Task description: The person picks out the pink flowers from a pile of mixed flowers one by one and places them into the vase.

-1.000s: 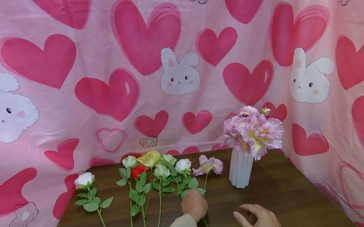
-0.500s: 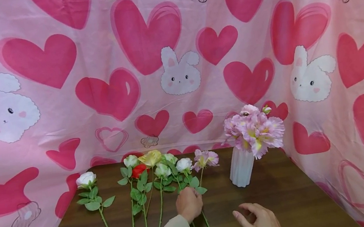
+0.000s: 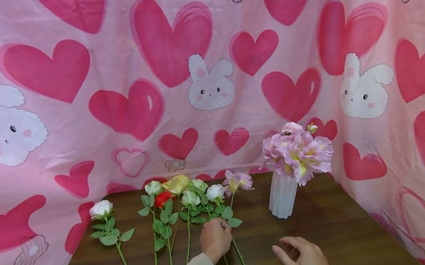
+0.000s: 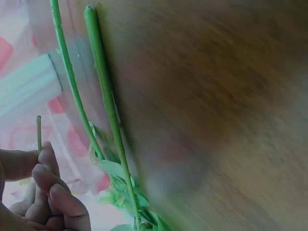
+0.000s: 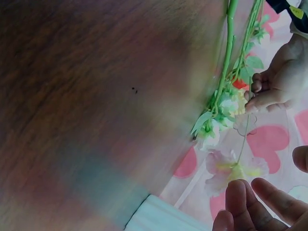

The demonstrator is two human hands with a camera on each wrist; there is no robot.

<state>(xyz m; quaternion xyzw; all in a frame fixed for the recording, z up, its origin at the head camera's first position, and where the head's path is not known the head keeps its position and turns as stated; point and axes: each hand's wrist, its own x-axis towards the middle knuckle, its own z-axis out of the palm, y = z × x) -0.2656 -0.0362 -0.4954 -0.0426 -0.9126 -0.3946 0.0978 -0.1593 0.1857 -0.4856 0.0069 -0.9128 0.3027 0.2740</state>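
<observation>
My left hand (image 3: 216, 239) pinches the thin stem of a pink ruffled flower (image 3: 237, 181) between thumb and fingers. A short cut end of that stem (image 4: 39, 134) pokes up past the fingertips in the left wrist view. In the right wrist view, the flower's petals (image 5: 233, 168) appear beyond the right fingertips. Just behind the left hand lies a white rose (image 3: 215, 192) with green leaves. My right hand (image 3: 304, 259) holds nothing, its fingers loosely bent, in front of a white ribbed vase (image 3: 282, 196) filled with pink flowers (image 3: 297, 153).
Left of the hands, a red rose (image 3: 162, 199), a yellow flower (image 3: 176, 184) and several pale roses lie with stems toward me. One white rose (image 3: 101, 209) lies apart at far left. Pink heart-patterned cloth (image 3: 119, 50) surrounds the dark wooden table (image 3: 331, 224).
My left hand has moved a little to the left, and the pink flower's head has shifted left with it. The right hand has stayed where it was.
</observation>
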